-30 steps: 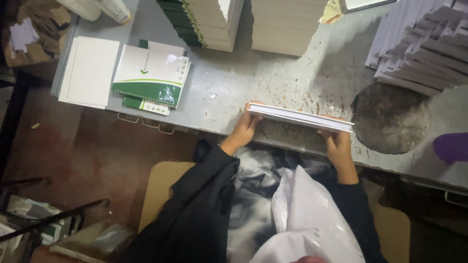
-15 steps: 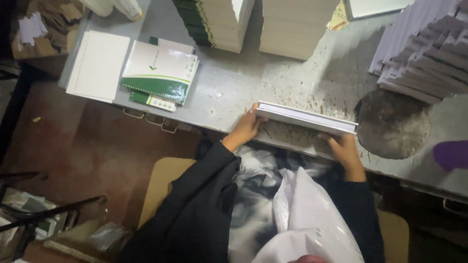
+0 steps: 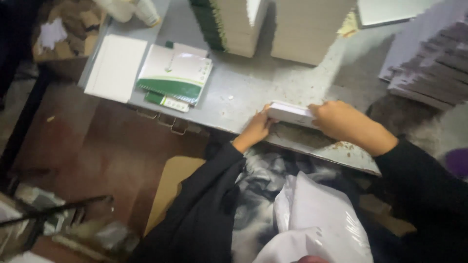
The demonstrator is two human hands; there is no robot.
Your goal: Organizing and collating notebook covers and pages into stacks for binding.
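Observation:
A thin stack of white sheets stands on its edge on the grey metal table, near the table's front edge. My left hand grips the stack's left end. My right hand lies over the stack's right part and hides it. Both of my sleeves are black. A white plastic bag rests on my lap below the table edge.
Green-and-white booklets and a white sheet pile lie at the table's left. Two tall paper stacks stand at the back. Staggered grey-purple piles fill the right. A dark round patch marks the table. A tan chair seat is underneath.
My right hand slid left along the stack from its far end and now covers its right part. The view shifted; the stack looks shorter and still stands on the table's front.

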